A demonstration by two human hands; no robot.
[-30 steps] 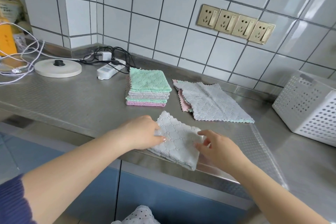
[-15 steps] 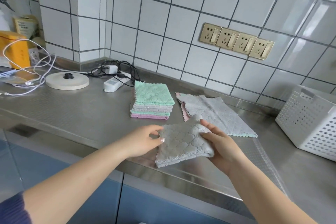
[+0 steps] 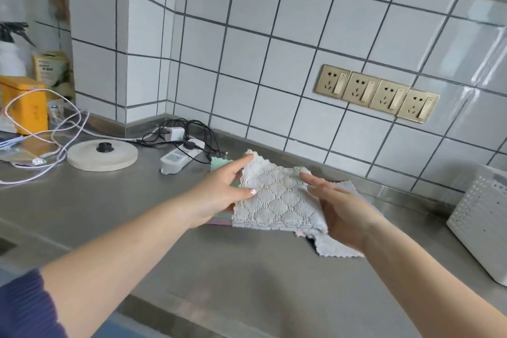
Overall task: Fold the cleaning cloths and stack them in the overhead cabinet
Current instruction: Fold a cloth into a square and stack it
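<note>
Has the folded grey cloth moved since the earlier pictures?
Yes. The folded grey cloth, lifted off the counter edge, is carried back toward the folded stack, now overlapping it.

Textured cloth (image 3: 277,197); brushed metal counter (image 3: 109,206); glossy tiles (image 3: 247,63); perforated plastic basket (image 3: 482,222).

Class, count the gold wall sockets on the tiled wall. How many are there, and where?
4, side by side in one row on the tiled wall, above the counter's right half: first socket, second, third, fourth. None appear hidden.
</note>
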